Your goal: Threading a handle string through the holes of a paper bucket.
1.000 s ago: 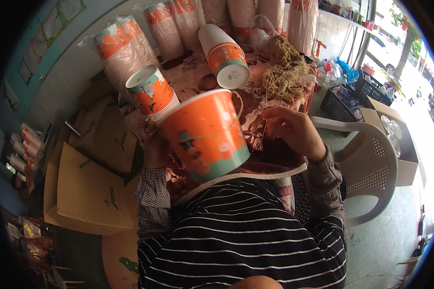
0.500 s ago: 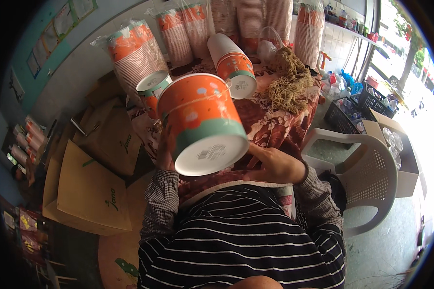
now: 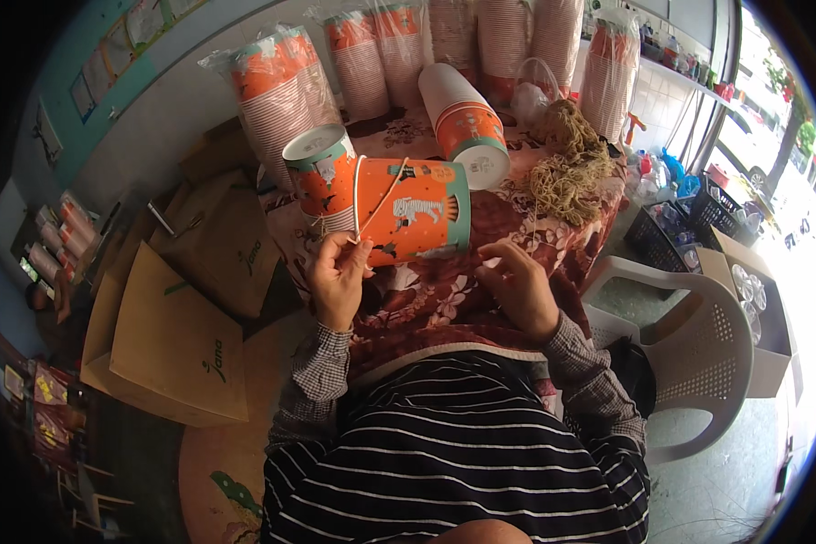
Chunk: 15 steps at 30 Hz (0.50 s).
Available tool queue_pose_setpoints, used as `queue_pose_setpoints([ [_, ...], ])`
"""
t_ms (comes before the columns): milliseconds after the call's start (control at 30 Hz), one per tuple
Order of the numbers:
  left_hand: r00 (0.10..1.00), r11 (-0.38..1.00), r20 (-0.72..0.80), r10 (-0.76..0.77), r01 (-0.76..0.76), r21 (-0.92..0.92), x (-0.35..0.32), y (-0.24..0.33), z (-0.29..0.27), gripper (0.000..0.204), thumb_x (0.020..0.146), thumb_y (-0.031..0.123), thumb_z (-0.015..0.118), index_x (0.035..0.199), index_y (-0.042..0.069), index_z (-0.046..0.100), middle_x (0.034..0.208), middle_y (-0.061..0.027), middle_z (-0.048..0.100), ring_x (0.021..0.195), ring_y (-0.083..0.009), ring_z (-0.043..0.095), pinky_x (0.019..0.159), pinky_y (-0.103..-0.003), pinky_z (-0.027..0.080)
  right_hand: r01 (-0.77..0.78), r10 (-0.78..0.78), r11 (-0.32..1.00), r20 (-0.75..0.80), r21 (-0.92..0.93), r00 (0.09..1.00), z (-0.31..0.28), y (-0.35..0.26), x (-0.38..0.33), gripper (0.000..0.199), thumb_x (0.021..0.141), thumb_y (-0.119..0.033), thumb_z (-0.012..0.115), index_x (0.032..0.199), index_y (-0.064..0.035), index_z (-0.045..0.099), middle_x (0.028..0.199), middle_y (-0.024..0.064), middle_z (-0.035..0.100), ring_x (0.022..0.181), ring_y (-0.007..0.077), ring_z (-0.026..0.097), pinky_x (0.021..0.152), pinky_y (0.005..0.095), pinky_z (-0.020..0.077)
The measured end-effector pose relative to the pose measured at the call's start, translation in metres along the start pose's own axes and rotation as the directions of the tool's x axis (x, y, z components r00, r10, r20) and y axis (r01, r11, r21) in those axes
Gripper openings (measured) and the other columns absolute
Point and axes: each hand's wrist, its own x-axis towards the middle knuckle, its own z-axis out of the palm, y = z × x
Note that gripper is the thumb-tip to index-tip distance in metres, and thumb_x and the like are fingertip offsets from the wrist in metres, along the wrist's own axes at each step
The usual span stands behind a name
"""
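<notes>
An orange paper bucket with a teal rim (image 3: 417,210) lies on its side above the flowered tablecloth (image 3: 444,299). A pale string handle (image 3: 372,195) loops from it. My left hand (image 3: 337,276) pinches that string and holds the bucket up by it. My right hand (image 3: 521,288) rests just below and to the right of the bucket, fingers curled, touching nothing I can make out. A tangle of tan string (image 3: 567,163) lies on the table to the right.
Two stacks of the same buckets (image 3: 322,177) (image 3: 462,122) lie behind. Wrapped sleeves of cups (image 3: 276,86) line the back. Cardboard boxes (image 3: 177,335) stand at the left, a white plastic chair (image 3: 698,363) at the right, black crates (image 3: 675,227) beyond.
The bucket was raised close to my face with its base toward me. It has dropped down onto its side, now hanging from the string in my left hand. My right hand let go of it.
</notes>
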Motion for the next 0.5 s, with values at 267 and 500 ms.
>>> queue_pose_setpoints([
  [267, 0.999, 0.995, 0.002, 0.033, -0.033, -0.092, 0.016, -0.009, 0.013, 0.019, 0.092, 0.015, 0.066, 0.095, -0.001, 0.055, 0.078, -0.0019, 0.06, 0.062, -0.0057, 0.057, 0.054, -0.022, 0.052, -0.028, 0.107, 0.97, -0.325, 0.24, 0.94, 0.05, 0.019, 0.039, 0.034, 0.084, 0.003, 0.067, 0.113, -0.0042, 0.052, 0.094, 0.0031, 0.059, 0.073, 0.0077, 0.058, 0.061, 0.0224, 0.049],
  [500, 0.996, 0.989, -0.069, 0.054, -0.063, -0.135, 0.069, -0.048, 0.008, 0.017, 0.092, 0.013, 0.065, 0.096, 0.001, 0.055, 0.08, -0.0012, 0.058, 0.067, -0.0063, 0.057, 0.058, -0.02, 0.049, -0.014, 0.139, 0.909, -0.272, 0.416, 0.952, 0.07, 0.028, 0.118, 0.015, 0.089, -0.008, 0.064, 0.101, -0.0016, 0.058, 0.088, 0.0051, 0.062, 0.062, 0.0093, 0.06, 0.053, 0.0239, 0.0462],
])
